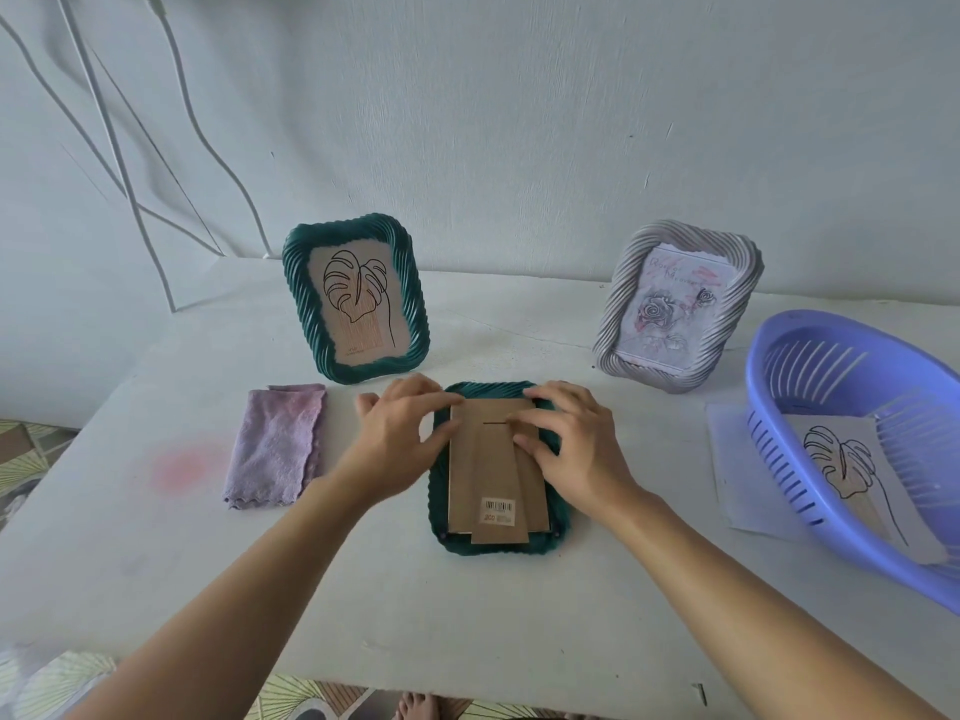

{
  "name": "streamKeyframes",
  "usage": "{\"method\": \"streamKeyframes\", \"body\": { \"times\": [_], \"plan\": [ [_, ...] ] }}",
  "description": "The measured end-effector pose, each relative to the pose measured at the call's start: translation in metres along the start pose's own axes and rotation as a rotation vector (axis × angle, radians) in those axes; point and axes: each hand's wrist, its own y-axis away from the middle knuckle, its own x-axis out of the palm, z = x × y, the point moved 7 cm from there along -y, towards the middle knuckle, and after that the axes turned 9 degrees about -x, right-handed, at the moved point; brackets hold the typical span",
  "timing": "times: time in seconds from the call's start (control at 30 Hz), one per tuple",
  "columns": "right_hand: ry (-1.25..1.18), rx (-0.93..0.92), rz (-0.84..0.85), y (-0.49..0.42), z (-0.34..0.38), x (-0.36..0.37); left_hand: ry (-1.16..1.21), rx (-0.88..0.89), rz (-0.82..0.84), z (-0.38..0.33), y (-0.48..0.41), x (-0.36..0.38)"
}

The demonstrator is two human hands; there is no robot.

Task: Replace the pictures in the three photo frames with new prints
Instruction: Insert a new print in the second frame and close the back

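Basket (774, 439) holds leaf print (836, 465); left hand (400, 433), right hand (569, 446) grip face-down green frame (498, 548).

both forearms reached forward; left hand (400, 433) and right hand (571, 445) were palm down, fingers bent.

**Head camera, sole view: wide-angle, worn on the person's head, facing forward and down over a white table (363, 589).**
Close range. Both forearms enter from the bottom edge, and the left hand (395, 439) and right hand (571, 449) meet near picture centre on the face-down green frame (498, 547). The upright green frame (298, 283) and grey frame (618, 314) stand beyond the hands at mid-height. The white wall (519, 122) fills the upper half. The purple basket (756, 376) is cut by the right border. Toes (415, 706) show below the near table edge.
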Motion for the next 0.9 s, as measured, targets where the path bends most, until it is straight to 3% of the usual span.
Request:
{"method": "streamKeyframes", "body": {
  "times": [0.17,0.53,0.9],
  "plan": [
    [0.037,0.029,0.052,-0.004,0.006,0.003,-0.094,-0.05,0.068,0.01,-0.017,0.004],
    [0.01,0.103,0.129,-0.008,0.003,0.0,0.031,-0.099,0.083,0.017,-0.029,0.004],
    [-0.008,0.136,0.147,-0.008,0.001,0.001,0.012,-0.053,0.155,0.014,-0.042,0.004]
  ]
}}
